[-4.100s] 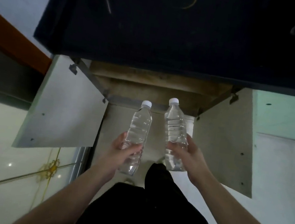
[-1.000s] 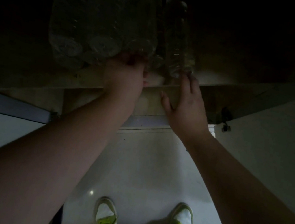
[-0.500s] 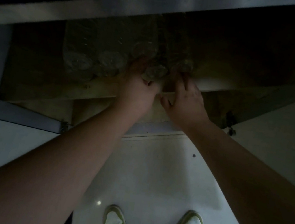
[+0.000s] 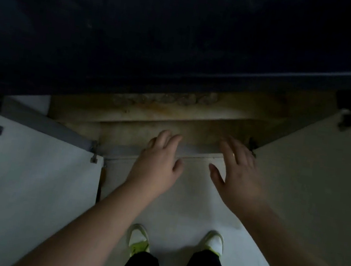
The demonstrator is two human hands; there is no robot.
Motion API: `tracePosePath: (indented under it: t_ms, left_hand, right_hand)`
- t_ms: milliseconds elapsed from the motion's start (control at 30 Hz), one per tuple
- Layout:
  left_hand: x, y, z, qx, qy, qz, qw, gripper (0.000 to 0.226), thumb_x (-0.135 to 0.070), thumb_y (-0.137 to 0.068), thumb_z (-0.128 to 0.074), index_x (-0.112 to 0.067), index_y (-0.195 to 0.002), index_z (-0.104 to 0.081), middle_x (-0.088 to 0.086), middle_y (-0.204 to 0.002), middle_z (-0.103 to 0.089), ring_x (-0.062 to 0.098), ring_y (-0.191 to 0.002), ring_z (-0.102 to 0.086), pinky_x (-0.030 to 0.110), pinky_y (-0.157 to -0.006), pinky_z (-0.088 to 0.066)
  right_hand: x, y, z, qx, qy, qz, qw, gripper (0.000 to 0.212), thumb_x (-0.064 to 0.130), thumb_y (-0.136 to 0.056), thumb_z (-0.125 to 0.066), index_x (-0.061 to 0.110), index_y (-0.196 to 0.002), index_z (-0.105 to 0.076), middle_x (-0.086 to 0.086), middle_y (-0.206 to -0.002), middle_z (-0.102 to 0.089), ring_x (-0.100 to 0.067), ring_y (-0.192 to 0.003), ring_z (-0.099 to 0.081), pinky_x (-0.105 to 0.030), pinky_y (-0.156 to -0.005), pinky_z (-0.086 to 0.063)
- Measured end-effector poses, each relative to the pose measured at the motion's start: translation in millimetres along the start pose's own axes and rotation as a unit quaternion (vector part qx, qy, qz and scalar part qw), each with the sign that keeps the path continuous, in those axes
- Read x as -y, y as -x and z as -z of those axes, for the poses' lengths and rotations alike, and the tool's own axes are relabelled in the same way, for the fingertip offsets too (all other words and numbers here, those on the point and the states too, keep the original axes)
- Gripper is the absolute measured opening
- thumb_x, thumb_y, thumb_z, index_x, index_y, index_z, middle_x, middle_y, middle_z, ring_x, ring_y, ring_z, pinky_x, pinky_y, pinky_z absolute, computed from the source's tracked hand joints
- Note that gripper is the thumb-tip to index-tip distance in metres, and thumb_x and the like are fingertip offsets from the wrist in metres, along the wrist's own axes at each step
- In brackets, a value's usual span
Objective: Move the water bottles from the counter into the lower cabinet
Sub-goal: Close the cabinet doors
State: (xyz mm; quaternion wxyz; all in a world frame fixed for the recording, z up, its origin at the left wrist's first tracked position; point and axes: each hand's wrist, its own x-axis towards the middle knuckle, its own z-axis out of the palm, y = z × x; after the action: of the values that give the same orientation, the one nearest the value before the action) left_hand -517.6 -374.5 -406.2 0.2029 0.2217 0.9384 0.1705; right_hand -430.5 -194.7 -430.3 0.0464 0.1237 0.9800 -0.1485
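Fingers (image 4: pixel 165 137) of the left hand (image 4: pixel 155 170) are loosely spread and slightly bent, and they hold nothing; those of the right hand (image 4: pixel 237 182) are straighter and fanned wider, also holding nothing. Both hands hover side by side at the front edge of the cabinet (image 4: pixel 147 133), palms down, over the sill where the pale floor (image 4: pixel 183 201) meets the opening. Whether any fingertip touches the sill I cannot tell in this dim light.

Bottles (image 4: pixel 174 100) show only as a faint row of clear, bumpy shapes on the brownish shelf inside, at about 12 o'clock from the left hand and 11 o'clock from the right. They are well apart from both hands. How they lie and where their long axes run is too dark to judge. The left hand is the nearer of the two.

Above them the dark counter (image 4: pixel 184 32) fills the top of the view and hides most of the cabinet's depth. Its two doors stand open, the left door (image 4: pixel 17 178) at 9 o'clock and the right door (image 4: pixel 310 174) at 3 o'clock of the hands.

My judgement is that this pair of bottles is stowed. The coming move is then away from the cabinet, toward the counter at 12 o'clock, if more bottles remain there.
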Motion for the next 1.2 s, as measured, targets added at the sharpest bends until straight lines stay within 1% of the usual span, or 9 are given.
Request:
tracePosePath:
  t_ms: [167,300,433,533,700,767,833,1033,1200]
  left_hand:
    - [-33,79,43,0.047,-0.067,-0.035,0.996,0.056,-0.036,-0.096,-0.047,-0.016,-0.147,-0.036,0.006,-0.140,-0.044,0.027,-0.127,-0.044,0.042,-0.103,-0.041]
    - [-62,146,71,0.075,-0.136,-0.119,0.981,0.058,-0.039,-0.084,-0.039,-0.012,-0.134,-0.053,0.009,-0.120,-0.058,0.031,-0.109,-0.058,0.043,-0.091,-0.047]
    - [-74,196,98,0.064,-0.170,-0.202,0.963,0.059,-0.039,-0.080,-0.043,-0.011,-0.129,-0.057,0.009,-0.121,-0.060,0.032,-0.110,-0.057,0.044,-0.095,-0.045]
    - [-73,218,110,0.056,-0.187,-0.219,0.956,0.058,-0.039,-0.079,-0.044,-0.012,-0.128,-0.061,0.011,-0.124,-0.062,0.032,-0.113,-0.058,0.045,-0.099,-0.040]
    - [-73,231,120,0.043,-0.198,-0.191,0.960,0.059,-0.042,-0.086,-0.039,-0.013,-0.134,-0.057,0.012,-0.129,-0.061,0.033,-0.119,-0.056,0.047,-0.101,-0.043]
    - [-76,232,117,0.039,-0.206,-0.165,0.964,0.060,-0.042,-0.086,-0.038,-0.013,-0.135,-0.056,0.012,-0.130,-0.060,0.032,-0.119,-0.055,0.046,-0.103,-0.036]
    - [-78,233,109,0.047,-0.218,-0.134,0.966,0.062,-0.043,-0.086,-0.036,-0.013,-0.137,-0.054,0.012,-0.130,-0.060,0.032,-0.120,-0.053,0.045,-0.102,-0.033]
    - [-78,251,77,0.075,-0.222,-0.054,0.971,0.065,-0.041,-0.080,-0.035,-0.008,-0.129,-0.062,0.017,-0.121,-0.066,0.036,-0.111,-0.062,0.052,-0.092,-0.050]
    - [-62,269,65,0.061,-0.205,-0.002,0.977,0.067,-0.042,-0.079,-0.035,-0.010,-0.133,-0.059,0.016,-0.123,-0.064,0.036,-0.114,-0.059,0.050,-0.096,-0.045]
  right_hand:
    - [17,75,68,0.041,0.032,-0.006,0.999,0.067,0.040,-0.095,-0.053,0.013,-0.151,-0.027,-0.014,-0.153,-0.036,-0.031,-0.142,-0.031,-0.040,-0.116,-0.015]
    - [38,145,119,0.046,0.053,-0.012,0.997,0.064,0.038,-0.090,-0.052,0.010,-0.146,-0.037,-0.015,-0.147,-0.045,-0.032,-0.137,-0.041,-0.044,-0.114,-0.026]
    - [50,203,160,0.047,0.075,-0.027,0.996,0.060,0.043,-0.092,-0.040,0.012,-0.143,-0.041,-0.012,-0.146,-0.048,-0.031,-0.136,-0.043,-0.048,-0.114,-0.032]
    - [46,236,181,0.041,0.093,-0.049,0.994,0.060,0.045,-0.092,-0.034,0.013,-0.142,-0.044,-0.012,-0.145,-0.049,-0.032,-0.136,-0.043,-0.050,-0.112,-0.034]
    - [8,260,194,0.005,0.118,-0.093,0.989,0.059,0.039,-0.091,-0.056,0.012,-0.142,-0.044,-0.015,-0.147,-0.045,-0.033,-0.138,-0.038,-0.049,-0.116,-0.026]
    - [-15,261,199,-0.011,0.124,-0.118,0.985,0.062,0.037,-0.090,-0.059,0.011,-0.144,-0.042,-0.017,-0.149,-0.041,-0.035,-0.140,-0.034,-0.048,-0.117,-0.021]
    - [-40,260,205,-0.019,0.117,-0.157,0.980,0.067,0.036,-0.089,-0.060,0.011,-0.147,-0.036,-0.020,-0.151,-0.035,-0.037,-0.142,-0.029,-0.048,-0.118,-0.018]
    - [-103,269,197,0.041,0.033,-0.303,0.951,0.088,0.039,-0.092,-0.051,0.001,-0.152,0.002,-0.018,-0.161,-0.009,-0.032,-0.148,-0.010,-0.047,-0.120,-0.010]
    - [-103,270,190,0.064,0.028,-0.299,0.952,0.089,0.037,-0.091,-0.053,-0.004,-0.151,-0.003,-0.023,-0.159,-0.009,-0.039,-0.145,-0.014,-0.047,-0.117,-0.017]
